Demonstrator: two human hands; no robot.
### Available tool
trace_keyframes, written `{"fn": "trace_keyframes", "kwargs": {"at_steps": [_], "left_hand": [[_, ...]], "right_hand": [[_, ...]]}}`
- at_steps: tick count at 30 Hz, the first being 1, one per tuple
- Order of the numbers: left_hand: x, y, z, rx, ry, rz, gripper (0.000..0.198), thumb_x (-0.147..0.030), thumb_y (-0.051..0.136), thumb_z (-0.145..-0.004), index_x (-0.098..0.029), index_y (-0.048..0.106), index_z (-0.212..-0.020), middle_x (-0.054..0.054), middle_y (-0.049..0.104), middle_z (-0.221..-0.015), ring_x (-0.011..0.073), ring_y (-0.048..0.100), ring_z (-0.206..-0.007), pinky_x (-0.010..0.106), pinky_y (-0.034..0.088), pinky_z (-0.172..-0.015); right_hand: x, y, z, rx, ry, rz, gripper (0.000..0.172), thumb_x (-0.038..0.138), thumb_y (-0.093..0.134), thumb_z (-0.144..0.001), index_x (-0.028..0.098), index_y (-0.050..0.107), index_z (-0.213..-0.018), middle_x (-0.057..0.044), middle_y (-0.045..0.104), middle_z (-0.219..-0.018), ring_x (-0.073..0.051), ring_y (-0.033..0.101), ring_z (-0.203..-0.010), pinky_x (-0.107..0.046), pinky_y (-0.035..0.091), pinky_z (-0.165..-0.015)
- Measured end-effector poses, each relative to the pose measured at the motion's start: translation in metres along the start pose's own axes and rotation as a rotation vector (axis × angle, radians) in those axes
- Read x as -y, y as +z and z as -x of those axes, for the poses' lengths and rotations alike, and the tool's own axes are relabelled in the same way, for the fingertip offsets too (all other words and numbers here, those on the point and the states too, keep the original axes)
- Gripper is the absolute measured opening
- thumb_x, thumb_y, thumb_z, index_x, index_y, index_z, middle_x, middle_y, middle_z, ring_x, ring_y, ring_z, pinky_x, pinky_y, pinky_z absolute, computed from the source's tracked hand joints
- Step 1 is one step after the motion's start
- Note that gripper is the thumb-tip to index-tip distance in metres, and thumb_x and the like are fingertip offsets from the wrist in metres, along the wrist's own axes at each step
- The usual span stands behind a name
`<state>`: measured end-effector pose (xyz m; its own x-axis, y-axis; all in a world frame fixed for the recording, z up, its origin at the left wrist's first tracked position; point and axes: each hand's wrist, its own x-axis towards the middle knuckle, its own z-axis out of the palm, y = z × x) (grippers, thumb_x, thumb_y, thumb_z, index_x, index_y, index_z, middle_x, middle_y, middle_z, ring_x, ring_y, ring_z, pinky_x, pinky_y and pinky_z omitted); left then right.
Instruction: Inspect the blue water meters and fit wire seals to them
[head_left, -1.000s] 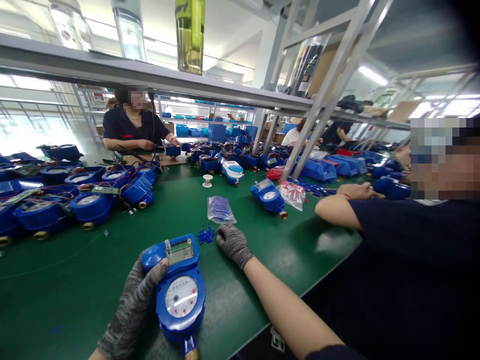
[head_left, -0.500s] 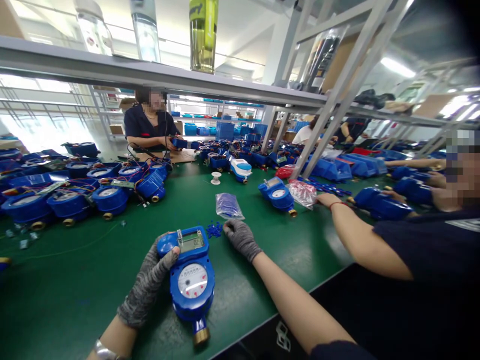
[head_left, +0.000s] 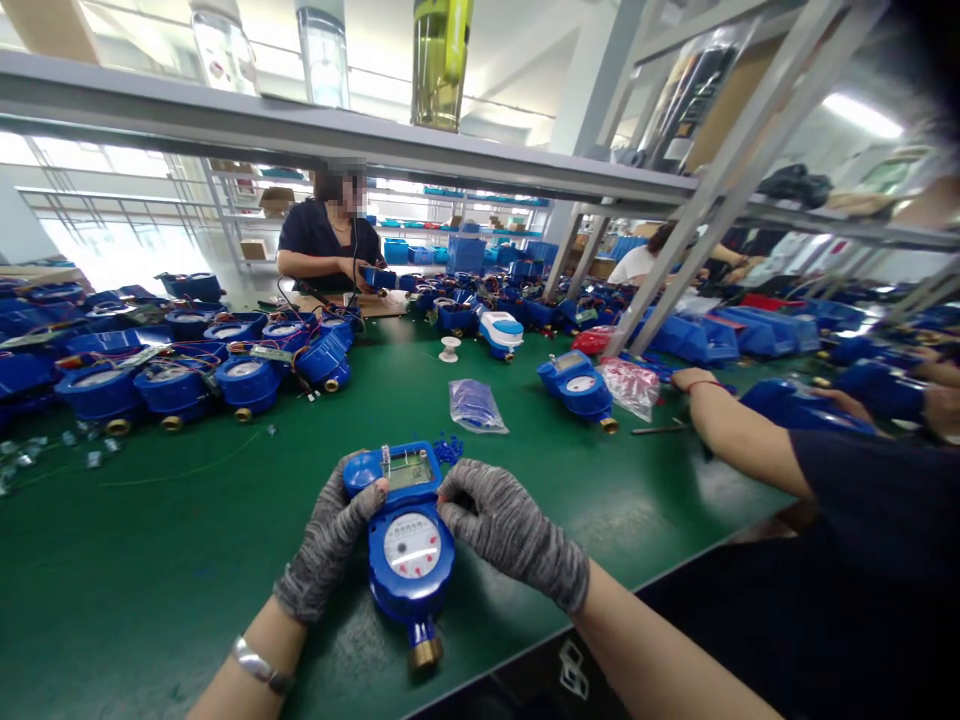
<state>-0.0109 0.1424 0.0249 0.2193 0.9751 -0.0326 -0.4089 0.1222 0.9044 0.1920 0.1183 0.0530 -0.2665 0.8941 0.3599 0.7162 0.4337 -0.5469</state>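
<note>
A blue water meter (head_left: pixel 409 545) with a white dial, a small display on top and a brass fitting at its near end lies on the green table (head_left: pixel 150 560) in front of me. My left hand (head_left: pixel 330 535), in a grey knit glove, grips its left side with the thumb near the display. My right hand (head_left: pixel 502 525), gloved the same, is closed against the meter's upper right edge. Whether its fingertips pinch a small part is hidden. Several tiny blue parts (head_left: pixel 448 450) lie just beyond the meter, near a clear bag of blue parts (head_left: pixel 474 405).
Rows of blue meters (head_left: pixel 187 375) crowd the left and back of the table. Another meter (head_left: pixel 581 385) and a red-printed bag (head_left: pixel 630 385) lie right of centre. A co-worker's arm (head_left: pixel 739 435) reaches in from the right. Another person (head_left: pixel 330 245) sits across. Bottles (head_left: pixel 439 60) stand on the shelf overhead.
My right hand has come back from the pile of small blue parts to the meter's upper right edge. The view has shifted, so everything appears further right.
</note>
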Motion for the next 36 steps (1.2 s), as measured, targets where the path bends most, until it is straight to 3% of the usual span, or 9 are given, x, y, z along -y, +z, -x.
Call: {"fn": "trace_keyframes", "kwargs": {"at_steps": [7, 11, 18, 21, 26, 30, 36], "left_hand": [[-0.002, 0.004, 0.002, -0.003, -0.032, 0.044, 0.045, -0.037, 0.078, -0.074, -0.022, 0.058, -0.112, 0.009, 0.069, -0.117, 0.0318, 0.065, -0.110, 0.047, 0.050, -0.098], [0.000, 0.003, 0.003, -0.044, -0.027, 0.053, 0.048, -0.039, 0.079, -0.073, -0.022, 0.058, -0.114, 0.009, 0.069, -0.118, 0.0322, 0.065, -0.109, 0.048, 0.050, -0.098], [0.013, -0.001, -0.003, -0.038, -0.019, 0.117, 0.052, -0.034, 0.077, -0.076, -0.022, 0.055, -0.122, 0.010, 0.068, -0.118, 0.0307, 0.066, -0.107, 0.048, 0.050, -0.099], [0.016, 0.000, -0.004, -0.053, 0.014, 0.109, 0.052, -0.032, 0.077, -0.076, -0.022, 0.055, -0.122, 0.009, 0.069, -0.115, 0.0296, 0.067, -0.105, 0.047, 0.051, -0.097], [0.018, -0.002, -0.004, -0.037, 0.021, 0.089, 0.046, -0.035, 0.074, -0.079, -0.021, 0.055, -0.119, 0.010, 0.069, -0.116, 0.0301, 0.068, -0.102, 0.046, 0.052, -0.094], [0.020, -0.004, -0.005, -0.048, 0.037, 0.122, 0.052, -0.035, 0.079, -0.074, -0.022, 0.055, -0.118, 0.009, 0.069, -0.116, 0.0284, 0.068, -0.102, 0.047, 0.051, -0.096], [0.018, -0.003, -0.005, -0.062, 0.008, 0.157, 0.057, -0.036, 0.083, -0.068, -0.023, 0.056, -0.117, 0.007, 0.069, -0.113, 0.0284, 0.067, -0.102, 0.047, 0.050, -0.096]], "right_hand": [[0.006, -0.007, -0.003, 0.092, -0.157, 0.231, 0.013, 0.020, 0.056, -0.090, 0.017, 0.067, -0.085, -0.007, 0.066, -0.088, -0.019, 0.061, -0.083, -0.033, 0.052, -0.079], [0.006, -0.009, 0.008, 0.127, -0.282, 0.284, 0.016, 0.024, 0.053, -0.094, 0.018, 0.068, -0.092, -0.008, 0.066, -0.093, -0.021, 0.061, -0.086, -0.035, 0.053, -0.078], [0.006, -0.010, 0.023, 0.131, -0.412, 0.365, 0.024, 0.030, 0.048, -0.097, 0.016, 0.067, -0.101, -0.013, 0.068, -0.103, -0.025, 0.061, -0.094, -0.043, 0.051, -0.090], [0.000, -0.010, 0.024, 0.115, -0.336, 0.233, 0.023, 0.029, 0.050, -0.096, 0.017, 0.066, -0.107, -0.011, 0.067, -0.106, -0.024, 0.061, -0.098, -0.041, 0.051, -0.091], [-0.012, 0.002, 0.025, -0.002, -0.086, -0.210, 0.016, 0.024, 0.057, -0.094, 0.023, 0.067, -0.107, -0.002, 0.068, -0.097, -0.015, 0.063, -0.089, -0.030, 0.052, -0.082], [-0.013, 0.011, 0.020, -0.067, -0.058, -0.282, 0.012, 0.022, 0.060, -0.092, 0.023, 0.068, -0.101, -0.002, 0.066, -0.098, -0.016, 0.062, -0.090, -0.031, 0.051, -0.083], [-0.011, 0.005, 0.010, 0.017, -0.032, -0.268, 0.008, 0.015, 0.061, -0.089, 0.022, 0.064, -0.091, 0.000, 0.064, -0.090, -0.015, 0.060, -0.085, -0.030, 0.050, -0.080]]}}
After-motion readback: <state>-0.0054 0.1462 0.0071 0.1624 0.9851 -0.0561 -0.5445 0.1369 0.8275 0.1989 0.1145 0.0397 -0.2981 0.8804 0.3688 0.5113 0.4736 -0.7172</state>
